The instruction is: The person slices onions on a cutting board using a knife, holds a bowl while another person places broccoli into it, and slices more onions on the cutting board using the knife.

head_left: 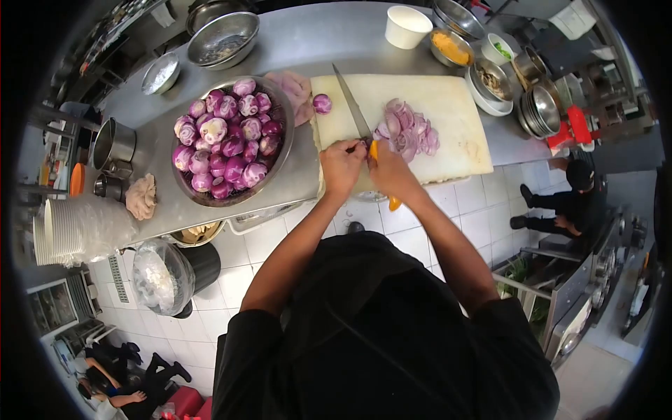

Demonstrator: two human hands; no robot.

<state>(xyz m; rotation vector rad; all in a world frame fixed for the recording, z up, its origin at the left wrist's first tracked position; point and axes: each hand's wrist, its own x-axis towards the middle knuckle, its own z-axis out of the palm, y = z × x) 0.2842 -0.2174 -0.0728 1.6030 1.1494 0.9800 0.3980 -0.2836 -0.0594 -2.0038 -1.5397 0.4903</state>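
Note:
My right hand (393, 173) is wrapped round the orange handle of a long knife (352, 101), whose blade points away over the white cutting board (448, 105). Close beside it, at the board's near edge, my left hand (341, 166) has its fingers pinched together; what they hold, if anything, is too small to name. Sliced red onion (407, 131) lies in a heap right of the blade. One whole peeled onion (322, 103) rests near the board's left edge. A large metal bowl (278, 150) full of peeled red onions stands to the left.
A pink cloth (290, 91) lies between bowl and board. Behind the board stand a white tub (407, 28) and bowls of food. Stacked white containers (77, 227) are at the left, and a bin (203, 266) is below the counter. People sit at the right and lower left.

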